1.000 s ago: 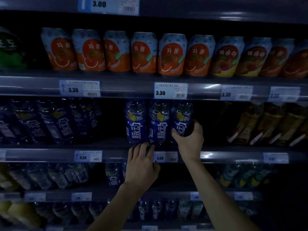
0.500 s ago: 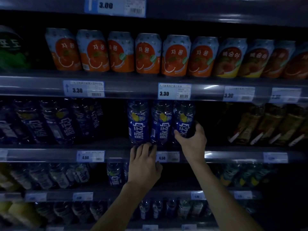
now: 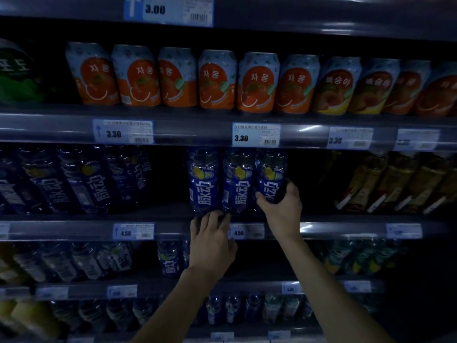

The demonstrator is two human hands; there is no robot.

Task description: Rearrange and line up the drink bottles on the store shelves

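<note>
Three blue-labelled drink bottles stand side by side at the front of the middle shelf (image 3: 74,227): the left bottle (image 3: 202,184), the middle bottle (image 3: 237,186) and the right bottle (image 3: 269,177). My right hand (image 3: 279,206) is wrapped around the lower part of the right bottle. My left hand (image 3: 212,241) reaches up with its fingertips against the bases of the left and middle bottles, fingers curled at the shelf edge. All three labels face outward.
More blue bottles (image 3: 81,184) lean at the left of the same shelf, with a dark gap between them and the three. Amber bottles (image 3: 385,184) stand at the right. Orange cans (image 3: 217,80) line the shelf above. Lower shelves hold further bottles (image 3: 170,258).
The view has shifted slightly. My right hand has slid a little further around the right bottle; my left hand stays at the bottle bases, fingers a bit higher.
</note>
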